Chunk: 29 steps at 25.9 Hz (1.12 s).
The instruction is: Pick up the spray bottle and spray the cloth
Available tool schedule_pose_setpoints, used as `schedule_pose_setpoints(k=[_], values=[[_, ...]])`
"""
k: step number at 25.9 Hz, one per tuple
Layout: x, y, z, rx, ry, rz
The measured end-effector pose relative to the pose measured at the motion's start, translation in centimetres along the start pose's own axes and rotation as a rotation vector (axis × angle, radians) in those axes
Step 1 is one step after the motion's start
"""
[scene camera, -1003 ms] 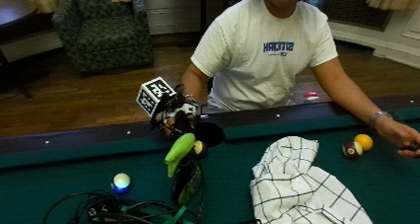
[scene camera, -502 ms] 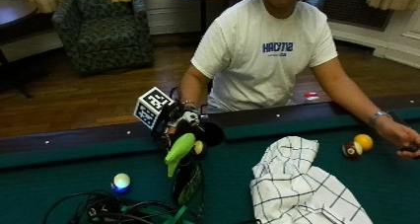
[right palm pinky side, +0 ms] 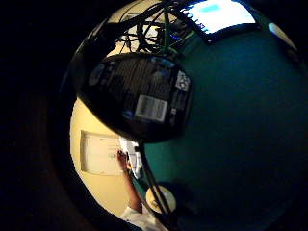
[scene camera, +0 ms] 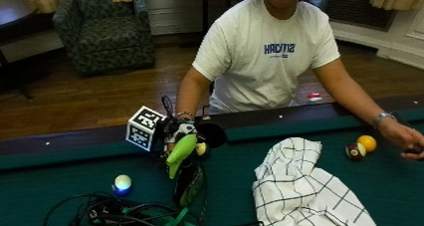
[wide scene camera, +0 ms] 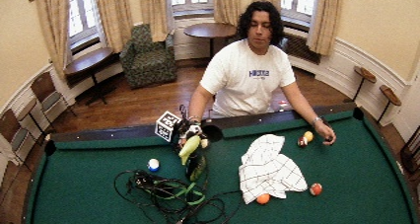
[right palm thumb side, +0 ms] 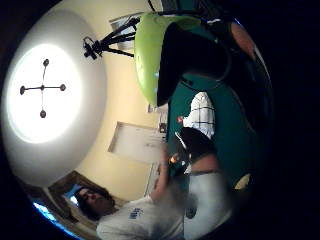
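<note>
A tangle of black cables with green straps (scene camera: 126,213) lies at the near edge of the green felt surface (scene camera: 59,178). Just beyond it stands the dark spray bottle with a lime-green trigger head (scene camera: 182,154), its dark body (right palm pinky side: 137,96) filling much of the little-finger-side palm view. The gloved right hand (scene camera: 177,132) is curled round the top of the bottle, fingers wrapped at the green head. A white ball with a blue band (scene camera: 122,182) sits near the bottle, on the side away from the cloth. The white cloth with a thin black grid pattern (scene camera: 301,186) lies crumpled on the felt, apart from the bottle. Farther off, a yellow ball (scene camera: 366,143) and a dark red striped ball (scene camera: 355,151) rest just beside the person's bare hand (scene camera: 407,139).
</note>
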State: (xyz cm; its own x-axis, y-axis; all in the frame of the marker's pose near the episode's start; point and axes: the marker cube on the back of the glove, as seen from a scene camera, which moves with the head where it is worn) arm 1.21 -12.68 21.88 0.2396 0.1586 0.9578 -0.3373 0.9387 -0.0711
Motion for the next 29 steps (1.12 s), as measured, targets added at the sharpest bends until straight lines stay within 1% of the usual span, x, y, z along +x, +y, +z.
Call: schedule_pose_setpoints(k=[9, 29], values=[[-0.1, -2.9, 1.8, -0.073, -0.073, -0.041], [-1.3, -7.1, 6.6, -0.138, -0.137, -0.114]])
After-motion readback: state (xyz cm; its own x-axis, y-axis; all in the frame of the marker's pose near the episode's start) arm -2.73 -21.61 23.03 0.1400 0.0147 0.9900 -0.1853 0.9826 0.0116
